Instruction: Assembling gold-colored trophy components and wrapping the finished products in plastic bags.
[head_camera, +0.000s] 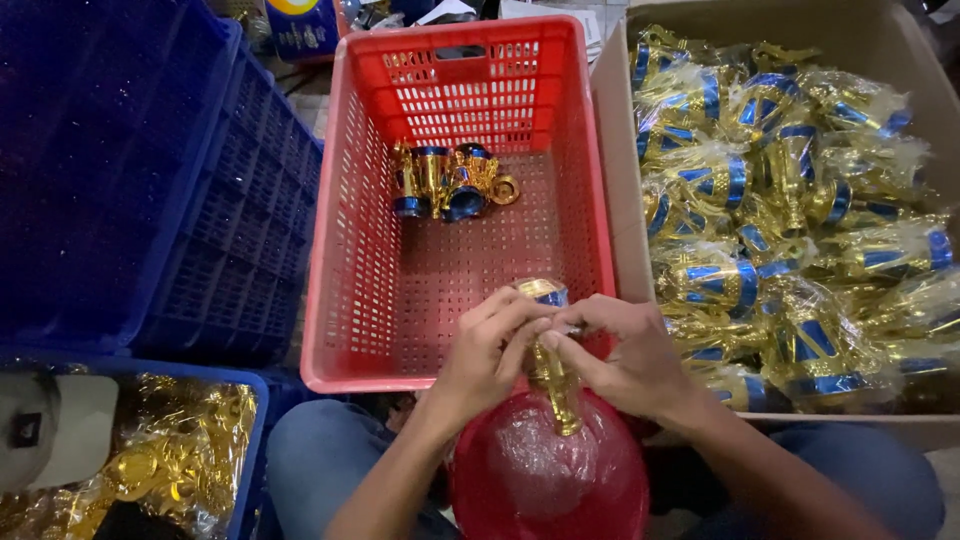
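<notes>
Landmark: the red crate (365, 250), a perforated plastic basket; every place below is given relative to it.
Thing in hand: a gold trophy piece (548, 360) with a blue band at its top is held upright just over the crate's near right corner, above a red wrapped dome (545, 480) resting on the lap.
Left hand (490, 350): the fingers are curled shut around the upper stem of the piece, thumb and forefinger pinching just under the blue-banded top.
Right hand (625, 355): closed on the same piece from the opposite side, fingertips meeting those of the left hand at the neck.
Piece relative to hands: it is clasped between both, the top showing above the knuckles and the lower stem showing below them.
Doing the step well: it is judged that the stem should be kept vertical and steadied by one hand while the other works the top, with light pressure so the thin gold finish is not marked.
Inside the crate: a small cluster of gold and blue pieces (450, 182) lies near the far wall.
Right of the crate: a cardboard box (615, 140) is filled with wrapped gold and blue parts.
Left of the crate: blue crates (170, 200) are stacked.
</notes>
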